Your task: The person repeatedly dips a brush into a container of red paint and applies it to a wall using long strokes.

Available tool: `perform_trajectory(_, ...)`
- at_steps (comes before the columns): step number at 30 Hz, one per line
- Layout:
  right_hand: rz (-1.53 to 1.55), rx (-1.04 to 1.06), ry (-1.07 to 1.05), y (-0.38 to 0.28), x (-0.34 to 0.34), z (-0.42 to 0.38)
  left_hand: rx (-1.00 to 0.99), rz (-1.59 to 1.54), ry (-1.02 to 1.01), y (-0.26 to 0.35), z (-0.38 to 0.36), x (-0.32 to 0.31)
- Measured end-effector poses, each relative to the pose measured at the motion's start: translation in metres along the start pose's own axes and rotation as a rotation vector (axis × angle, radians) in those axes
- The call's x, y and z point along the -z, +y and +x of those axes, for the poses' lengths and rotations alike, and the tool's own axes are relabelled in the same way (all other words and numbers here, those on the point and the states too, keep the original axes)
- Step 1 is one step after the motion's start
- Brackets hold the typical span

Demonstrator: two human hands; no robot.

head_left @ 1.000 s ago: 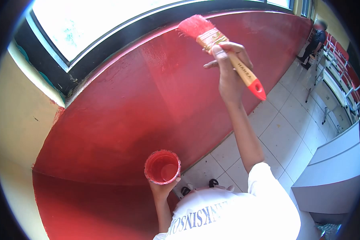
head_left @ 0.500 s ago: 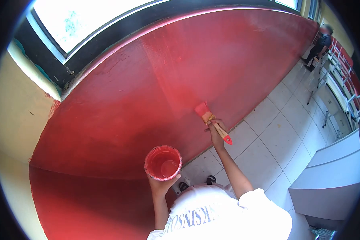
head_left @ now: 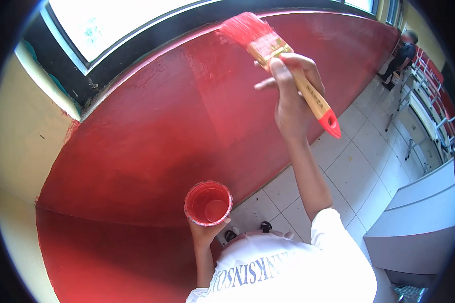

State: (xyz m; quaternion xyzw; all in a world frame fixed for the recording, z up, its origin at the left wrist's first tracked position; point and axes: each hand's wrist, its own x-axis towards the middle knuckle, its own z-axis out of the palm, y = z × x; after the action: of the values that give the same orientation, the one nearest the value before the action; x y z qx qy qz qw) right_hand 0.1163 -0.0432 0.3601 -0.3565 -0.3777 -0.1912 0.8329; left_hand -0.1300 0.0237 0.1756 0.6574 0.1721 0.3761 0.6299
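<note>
In my right hand [head_left: 293, 96] is a wide paintbrush [head_left: 316, 101], raised high near the camera. Its bristles are coated in red paint and overlap the window ledge in this view; the wooden handle ends in a red tip. My left hand [head_left: 207, 232] supports a round tub of red paint [head_left: 208, 203] from beneath and the side, low in front of my body. Some paint shows at the tub's bottom, and its rim is smeared. Behind both hands stretches the red-painted wall [head_left: 136, 146], with a glossier patch below the window.
Above the wall runs a dark window frame [head_left: 136, 43]. A cream wall [head_left: 20, 146] borders it at left. Pale floor tiles [head_left: 349, 161] lie at right, with a grey-white cabinet [head_left: 414, 227] and stacked desks and chairs [head_left: 429, 101]. Another person [head_left: 402, 58] stands at the far right.
My right hand has lifted the paintbrush off the lower wall, up and closer to the camera. The tub in my left hand has barely moved.
</note>
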Motion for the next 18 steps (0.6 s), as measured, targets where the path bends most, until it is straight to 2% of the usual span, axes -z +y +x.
perform_trajectory(6,-0.06,-0.168,0.037,0.022,0.003,-0.032,0.007,-0.009,-0.001,0.007,-0.004,-0.002)
perform_trajectory(15,-0.171,-0.565,0.089,0.09,0.077,-0.188,0.006,0.019,0.0,0.001,-0.006,0.007)
perform_trajectory(18,-0.252,-0.602,0.056,0.105,0.097,-0.228,0.022,0.037,-0.002,0.0,-0.007,0.011)
